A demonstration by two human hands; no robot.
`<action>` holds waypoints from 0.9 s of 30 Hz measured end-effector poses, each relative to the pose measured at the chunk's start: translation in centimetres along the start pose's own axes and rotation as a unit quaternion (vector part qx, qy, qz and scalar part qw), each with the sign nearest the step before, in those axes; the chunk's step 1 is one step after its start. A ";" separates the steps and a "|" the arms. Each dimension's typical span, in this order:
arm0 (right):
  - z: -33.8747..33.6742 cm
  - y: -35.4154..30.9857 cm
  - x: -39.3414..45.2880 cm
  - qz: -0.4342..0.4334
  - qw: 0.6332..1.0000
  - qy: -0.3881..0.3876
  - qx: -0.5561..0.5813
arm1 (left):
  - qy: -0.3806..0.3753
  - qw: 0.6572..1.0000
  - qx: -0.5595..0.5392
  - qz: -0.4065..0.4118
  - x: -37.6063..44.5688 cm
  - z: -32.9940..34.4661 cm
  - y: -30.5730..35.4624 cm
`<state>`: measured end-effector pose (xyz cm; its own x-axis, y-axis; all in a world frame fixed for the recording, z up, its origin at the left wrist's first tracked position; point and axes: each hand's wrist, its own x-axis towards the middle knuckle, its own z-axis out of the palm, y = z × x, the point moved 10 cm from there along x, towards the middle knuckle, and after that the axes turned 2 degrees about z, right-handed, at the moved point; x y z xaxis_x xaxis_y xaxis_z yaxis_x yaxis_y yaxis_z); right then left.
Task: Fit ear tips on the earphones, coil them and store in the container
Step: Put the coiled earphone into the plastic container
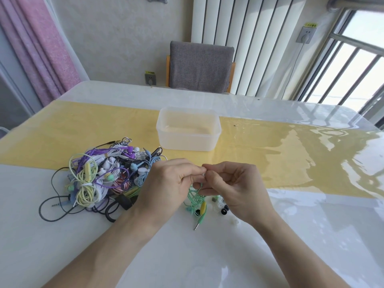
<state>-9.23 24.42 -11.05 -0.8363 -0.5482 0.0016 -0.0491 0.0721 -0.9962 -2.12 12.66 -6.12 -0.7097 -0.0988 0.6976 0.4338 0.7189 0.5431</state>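
My left hand point(168, 181) and my right hand point(232, 183) meet fingertip to fingertip above the table, pinching a small pale piece at the top of a green earphone point(196, 199). Its cable hangs in loops below my fingers, down to a yellow section and a metal plug point(197, 225) on the table. Loose ear tips point(220, 205), white, black and green, lie just under my right hand. A translucent container point(188, 129) stands open and empty beyond my hands. A tangled pile of earphones point(104, 177) lies to the left.
The table point(187, 256) is glossy white with a yellow runner point(291, 154) across the middle. A grey chair point(200, 67) stands at the far edge. Pink curtains hang at the left, a window at the right.
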 end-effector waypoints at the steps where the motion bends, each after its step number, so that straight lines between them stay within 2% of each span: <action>1: 0.0 0.0 0.0 -0.002 1.000 -0.002 -0.003 | 0.001 1.000 -0.001 0.000 0.0 0.0 0.0; 14: -0.1 -0.2 0.0 0.007 0.998 -0.021 0.054 | 0.019 0.999 -0.042 -0.018 0.1 -0.3 -0.2; 24: -0.1 -0.2 -0.1 -0.008 1.000 -0.001 0.008 | 0.017 0.998 -0.057 -0.011 -0.1 -0.2 -0.2; 27: -0.3 -0.1 -0.1 0.001 1.000 0.001 0.029 | 0.021 0.998 -0.053 -0.012 -0.1 -0.3 -0.2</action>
<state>-9.28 24.68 -10.88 -0.8377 -0.5461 -0.0009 -0.0156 0.0257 -0.9995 -2.01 12.33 -6.17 -0.6973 -0.1453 0.7019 0.4756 0.6388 0.6047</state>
